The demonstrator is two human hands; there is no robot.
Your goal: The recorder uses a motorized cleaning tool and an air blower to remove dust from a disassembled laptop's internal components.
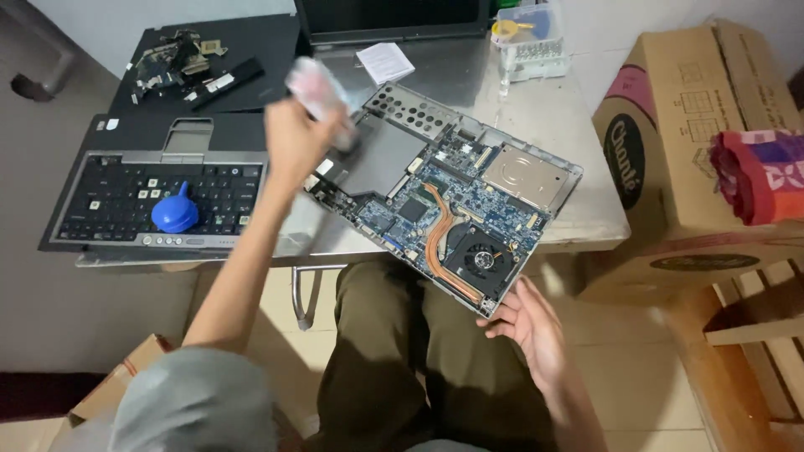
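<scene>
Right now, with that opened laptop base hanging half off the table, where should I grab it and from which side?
Take the laptop base by its bare metal edge at the near corner beside the fan, from underneath, as the right hand does. The exposed circuit board fills the top face, and that corner overhangs the table, so palm support probably suits it best.

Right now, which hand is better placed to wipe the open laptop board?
Probably the left hand: it holds a blurred pinkish object above the laptop board. The right hand supports the board's near corner from below.
</scene>
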